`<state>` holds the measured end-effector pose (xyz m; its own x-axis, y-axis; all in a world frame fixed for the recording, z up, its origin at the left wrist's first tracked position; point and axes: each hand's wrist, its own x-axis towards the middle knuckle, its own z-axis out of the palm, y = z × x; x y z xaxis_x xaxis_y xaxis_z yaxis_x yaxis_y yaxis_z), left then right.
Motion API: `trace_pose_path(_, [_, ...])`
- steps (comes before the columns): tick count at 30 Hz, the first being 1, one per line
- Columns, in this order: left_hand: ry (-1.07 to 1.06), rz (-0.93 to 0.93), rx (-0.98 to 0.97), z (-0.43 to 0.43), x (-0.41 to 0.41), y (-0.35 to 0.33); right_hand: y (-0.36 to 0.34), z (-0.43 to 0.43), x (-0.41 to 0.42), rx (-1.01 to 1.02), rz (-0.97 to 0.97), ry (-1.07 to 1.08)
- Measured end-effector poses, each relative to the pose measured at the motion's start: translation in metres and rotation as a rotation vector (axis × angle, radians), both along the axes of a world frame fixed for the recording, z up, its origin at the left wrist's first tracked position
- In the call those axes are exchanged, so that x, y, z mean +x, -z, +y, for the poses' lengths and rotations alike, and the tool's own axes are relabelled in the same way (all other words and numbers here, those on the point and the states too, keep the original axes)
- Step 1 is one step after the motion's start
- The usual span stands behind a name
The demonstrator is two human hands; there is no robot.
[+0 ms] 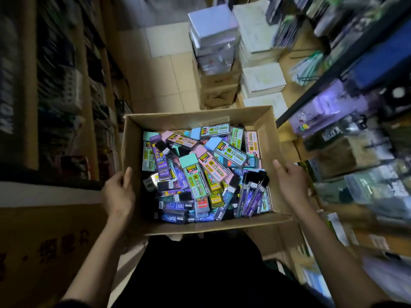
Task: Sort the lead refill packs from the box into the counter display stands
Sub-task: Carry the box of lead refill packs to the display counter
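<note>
An open cardboard box (133, 138) hangs in front of me above the shop floor, held up by both hands. It is full of several lead refill packs (200, 170): pink, teal, blue and purple cases lying in a loose heap. My left hand (119, 194) grips the box's left wall, thumb over the rim. My right hand (290, 181) grips the right wall the same way. No counter display stand is recognisable in this view.
Dark shelving (55, 85) lines the left side and a blurred rack of stationery (355, 130) the right. Stacked boxes and paper piles (213, 41) stand ahead on the tiled floor (155, 74). A large carton (44, 241) sits at lower left.
</note>
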<state>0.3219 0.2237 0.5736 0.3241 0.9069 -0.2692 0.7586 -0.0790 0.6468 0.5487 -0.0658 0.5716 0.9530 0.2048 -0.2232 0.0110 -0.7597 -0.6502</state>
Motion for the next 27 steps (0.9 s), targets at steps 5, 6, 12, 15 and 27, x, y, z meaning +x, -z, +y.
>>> trace_pose_path(5, [-0.058, 0.095, 0.072, 0.057, 0.084, -0.003, 0.004, 0.077, 0.106, -0.034, 0.031, -0.089])
trace_pose_path(6, [-0.074, 0.115, 0.068, 0.069, 0.101, -0.004, 0.003, 0.094, 0.127, -0.044, 0.04, -0.108])
trace_pose_path(12, [-0.12, 0.098, 0.067, 0.16, 0.194, -0.017, -0.012, 0.198, 0.239, -0.008, 0.048, -0.156])
trace_pose_path(15, [-0.12, 0.094, 0.095, 0.215, 0.241, -0.019, -0.015, 0.253, 0.285, 0.004, 0.026, -0.163])
trace_pose_path(27, [-0.105, 0.105, 0.072, 0.482, 0.421, -0.017, 0.007, 0.503, 0.455, -0.014, 0.01, -0.108])
